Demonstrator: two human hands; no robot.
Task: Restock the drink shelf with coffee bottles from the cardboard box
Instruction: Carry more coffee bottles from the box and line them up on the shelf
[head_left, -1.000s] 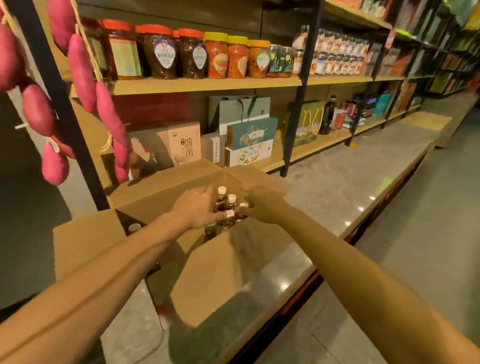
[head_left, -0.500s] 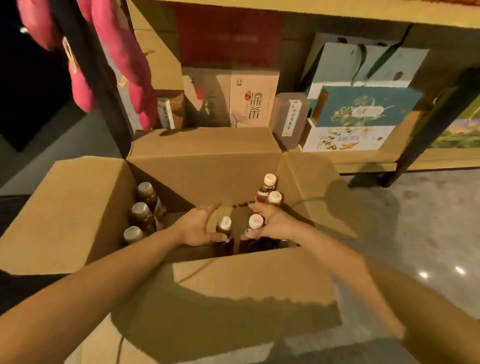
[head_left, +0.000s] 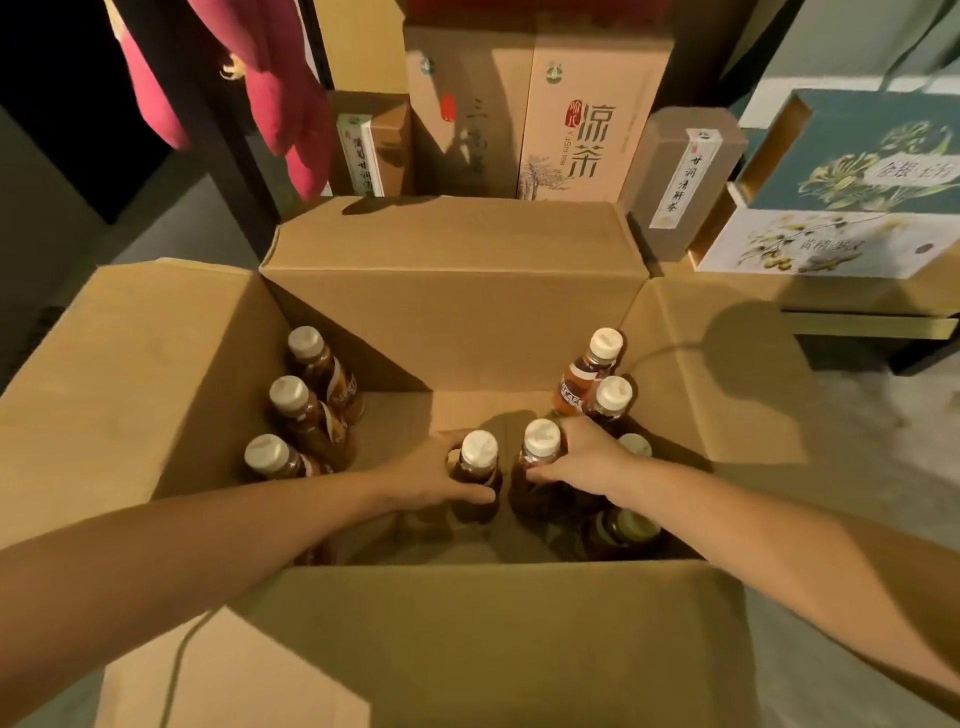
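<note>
An open cardboard box (head_left: 452, 306) stands in front of me with its flaps spread. Inside stand several brown coffee bottles with white caps. Three bottles (head_left: 306, 400) line the left wall, and two more (head_left: 597, 384) stand at the right wall. My left hand (head_left: 431, 478) grips one bottle (head_left: 478, 457) near the box's middle. Beside it, my right hand (head_left: 587, 462) grips a second bottle (head_left: 540, 452) by the shoulder. More bottles (head_left: 623, 530) sit low in shadow under my right wrist.
Behind the box a low shelf (head_left: 857, 322) carries tea cartons (head_left: 582, 114), a grey hexagonal pack (head_left: 680, 182) and teal gift boxes (head_left: 852, 171). A black shelf post (head_left: 208, 104) rises at the left with pink padded shapes (head_left: 280, 83) hanging by it. The stone ledge (head_left: 857, 467) runs right.
My view has dropped from the shelves down into the box. Both hands have gone from reaching among the bottles to each closing round one bottle.
</note>
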